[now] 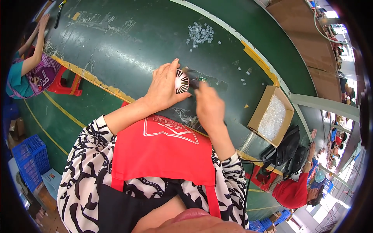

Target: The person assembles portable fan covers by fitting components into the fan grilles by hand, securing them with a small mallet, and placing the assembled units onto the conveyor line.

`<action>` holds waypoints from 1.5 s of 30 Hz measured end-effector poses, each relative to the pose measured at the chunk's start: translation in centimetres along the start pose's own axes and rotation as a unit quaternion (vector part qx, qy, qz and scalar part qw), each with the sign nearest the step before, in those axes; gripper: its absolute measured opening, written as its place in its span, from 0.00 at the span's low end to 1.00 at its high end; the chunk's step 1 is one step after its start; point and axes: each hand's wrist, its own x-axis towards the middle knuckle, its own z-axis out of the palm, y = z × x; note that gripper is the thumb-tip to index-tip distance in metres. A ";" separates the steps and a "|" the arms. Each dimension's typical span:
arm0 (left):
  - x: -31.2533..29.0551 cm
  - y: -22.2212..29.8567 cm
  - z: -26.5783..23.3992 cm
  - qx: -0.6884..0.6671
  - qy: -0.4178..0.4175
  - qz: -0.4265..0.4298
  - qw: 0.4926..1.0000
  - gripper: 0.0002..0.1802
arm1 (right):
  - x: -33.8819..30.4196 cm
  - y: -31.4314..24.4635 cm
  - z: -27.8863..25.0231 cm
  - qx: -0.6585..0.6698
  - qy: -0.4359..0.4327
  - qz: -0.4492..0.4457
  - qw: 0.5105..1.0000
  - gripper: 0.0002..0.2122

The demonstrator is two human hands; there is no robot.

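My left hand (165,83) is closed round the edge of a round, pale disc with dark radial slots (181,82), steadying it against the green tabletop. Just to its right, my right hand (210,103) grips a dark-handled tool (193,79), whose kind is smeared by motion. The tool's tip reaches over to the disc's upper right edge. A small green piece (202,79) shows just above the right hand's fingers. Beyond them lies a loose heap of small clear plastic pieces (201,34).
A cardboard box (254,118) of clear plastic pieces stands at the right, with black bags (286,149) beside it. A few clear pieces (243,80) lie scattered nearby. Another person's hands (43,24) rest at the far left, near a yellow-headed tool (59,15). A red stool (66,82) stands below.
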 end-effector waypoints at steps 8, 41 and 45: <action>-0.3 -0.3 -0.4 -0.030 0.004 0.017 0.999 0.56 | -2.1 3.2 -0.1 -0.029 0.026 0.130 0.991 0.07; 8.7 -3.5 2.5 0.019 0.091 -0.046 0.995 0.07 | -1.0 2.5 3.3 0.450 0.000 0.270 0.851 0.11; 8.3 -3.6 2.0 0.013 0.097 -0.027 0.995 0.06 | -0.7 2.4 3.1 0.464 0.004 0.290 0.837 0.12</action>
